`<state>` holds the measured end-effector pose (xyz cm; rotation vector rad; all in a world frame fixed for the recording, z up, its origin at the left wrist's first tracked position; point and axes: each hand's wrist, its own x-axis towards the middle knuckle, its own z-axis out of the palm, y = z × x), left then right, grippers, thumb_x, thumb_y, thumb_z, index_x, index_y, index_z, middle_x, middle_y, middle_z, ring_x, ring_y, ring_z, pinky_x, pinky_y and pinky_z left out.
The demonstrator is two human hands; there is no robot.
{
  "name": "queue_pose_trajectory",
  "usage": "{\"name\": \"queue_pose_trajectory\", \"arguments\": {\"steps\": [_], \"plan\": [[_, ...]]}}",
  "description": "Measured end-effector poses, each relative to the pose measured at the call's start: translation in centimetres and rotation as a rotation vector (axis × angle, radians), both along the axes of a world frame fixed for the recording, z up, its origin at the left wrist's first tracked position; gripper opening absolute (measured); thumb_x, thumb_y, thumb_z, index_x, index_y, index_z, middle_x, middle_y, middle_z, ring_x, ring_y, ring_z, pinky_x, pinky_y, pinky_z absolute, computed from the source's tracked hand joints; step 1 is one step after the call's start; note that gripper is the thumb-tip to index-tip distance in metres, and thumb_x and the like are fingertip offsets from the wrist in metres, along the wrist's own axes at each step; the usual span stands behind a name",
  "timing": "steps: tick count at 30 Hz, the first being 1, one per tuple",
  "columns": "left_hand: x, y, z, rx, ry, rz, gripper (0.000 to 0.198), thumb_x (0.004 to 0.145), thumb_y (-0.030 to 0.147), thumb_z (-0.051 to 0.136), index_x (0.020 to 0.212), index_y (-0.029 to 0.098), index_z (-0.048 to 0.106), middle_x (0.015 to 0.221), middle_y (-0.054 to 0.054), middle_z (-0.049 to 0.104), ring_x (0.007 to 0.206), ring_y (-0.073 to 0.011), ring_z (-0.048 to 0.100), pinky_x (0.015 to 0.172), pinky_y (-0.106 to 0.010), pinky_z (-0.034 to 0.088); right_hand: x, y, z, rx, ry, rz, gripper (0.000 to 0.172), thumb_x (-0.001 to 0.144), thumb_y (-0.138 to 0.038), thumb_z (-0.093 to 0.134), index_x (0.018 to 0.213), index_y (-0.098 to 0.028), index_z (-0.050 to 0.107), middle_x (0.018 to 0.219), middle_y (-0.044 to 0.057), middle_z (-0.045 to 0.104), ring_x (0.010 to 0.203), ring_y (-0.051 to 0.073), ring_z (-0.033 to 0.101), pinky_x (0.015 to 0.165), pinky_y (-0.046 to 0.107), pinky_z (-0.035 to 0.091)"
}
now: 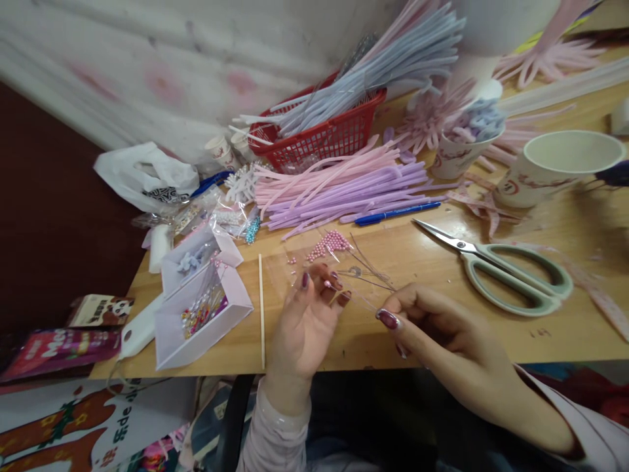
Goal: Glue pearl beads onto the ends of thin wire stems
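Observation:
My right hand (442,347) pinches a thin wire (364,300) between thumb and forefinger. The wire runs left toward a pink bead (327,284), which shows in front of the curled fingers of my left hand (307,321). That hand is turned palm up, its thumb and fingertips apart; whether it touches the bead is hard to make out. Just beyond lies a heap of pink beads (330,245) on clear plastic film. More thin wires (371,275) lie on the table between the heap and my right hand.
Grey-green scissors (511,269) lie open at right, near a paper cup (535,167). A blue pen (398,214) lies before purple pipe cleaners (344,196) and a red basket (319,141). At left are a thin stick (261,308) and white paper boxes (171,344) holding beaded pins.

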<state>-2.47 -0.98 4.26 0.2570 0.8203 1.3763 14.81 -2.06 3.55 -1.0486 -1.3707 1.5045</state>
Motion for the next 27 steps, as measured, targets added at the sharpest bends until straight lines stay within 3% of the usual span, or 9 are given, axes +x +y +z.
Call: {"name": "queue_pose_trajectory", "arguments": {"steps": [6, 12, 15, 18, 21, 27], "plan": [[1.6, -0.6, -1.1, 0.133, 0.180, -0.022, 0.026, 0.068, 0.035, 0.088, 0.089, 0.021, 0.079, 0.096, -0.004, 0.075, 0.090, -0.0162, 0.067, 0.088, -0.028, 0.050, 0.0, 0.1, -0.1, 0.022, 0.028, -0.027, 0.021, 0.096, -0.040, 0.059, 0.088, -0.020, 0.060, 0.061, -0.004, 0.054, 0.049, 0.009, 0.048, 0.044, 0.019, 0.038], [4.2, -1.1, -1.4, 0.146, 0.420, -0.040, 0.019, 0.077, 0.038, 0.081, 0.082, 0.020, 0.082, 0.090, -0.007, 0.079, 0.089, -0.0200, 0.070, 0.088, -0.030, 0.052, -0.5, 0.2, -1.3, 0.066, 0.090, 0.026, 0.013, 0.102, -0.032, 0.051, 0.093, -0.023, 0.054, 0.067, -0.004, 0.056, 0.053, 0.009, 0.053, 0.049, 0.018, 0.044], [4.2, -0.8, -1.4, 0.123, 0.391, -0.066, 0.023, 0.077, 0.041, 0.080, 0.083, 0.019, 0.082, 0.082, -0.007, 0.078, 0.078, -0.0180, 0.069, 0.078, -0.029, 0.054, -0.2, 0.4, -1.4, 0.267, -0.040, 0.024, 0.009, 0.101, -0.026, 0.050, 0.097, -0.023, 0.057, 0.077, -0.001, 0.062, 0.066, 0.011, 0.061, 0.060, 0.021, 0.051], [3.3, -0.3, -1.4, 0.159, 0.371, -0.025, 0.020, 0.077, 0.040, 0.080, 0.076, 0.020, 0.081, 0.077, -0.004, 0.077, 0.077, -0.0153, 0.069, 0.081, -0.026, 0.053, 0.8, 0.8, -1.0, 0.488, -0.253, -0.003, 0.012, 0.100, -0.020, 0.051, 0.103, -0.024, 0.061, 0.089, 0.002, 0.066, 0.081, 0.014, 0.066, 0.074, 0.025, 0.053], [2.3, 0.0, -1.5, 0.185, 0.387, 0.033, 0.020, 0.076, 0.039, 0.081, 0.068, 0.021, 0.079, 0.068, 0.000, 0.074, 0.078, -0.0118, 0.068, 0.084, -0.020, 0.051, 2.4, 1.1, -0.5, 0.564, -0.390, -0.133, 0.013, 0.099, -0.019, 0.051, 0.104, -0.024, 0.062, 0.092, 0.003, 0.068, 0.081, 0.015, 0.067, 0.072, 0.025, 0.052], [1.7, 0.2, -1.3, 0.098, 0.280, 0.003, 0.026, 0.061, 0.042, 0.090, 0.072, 0.020, 0.080, 0.059, 0.001, 0.069, 0.058, -0.0081, 0.061, 0.061, -0.015, 0.052, 7.7, 0.7, -0.8, 0.538, -0.704, -0.527, 0.022, 0.097, -0.034, 0.056, 0.083, -0.021, 0.066, 0.069, 0.001, 0.065, 0.061, 0.015, 0.061, 0.061, 0.028, 0.046]]}}
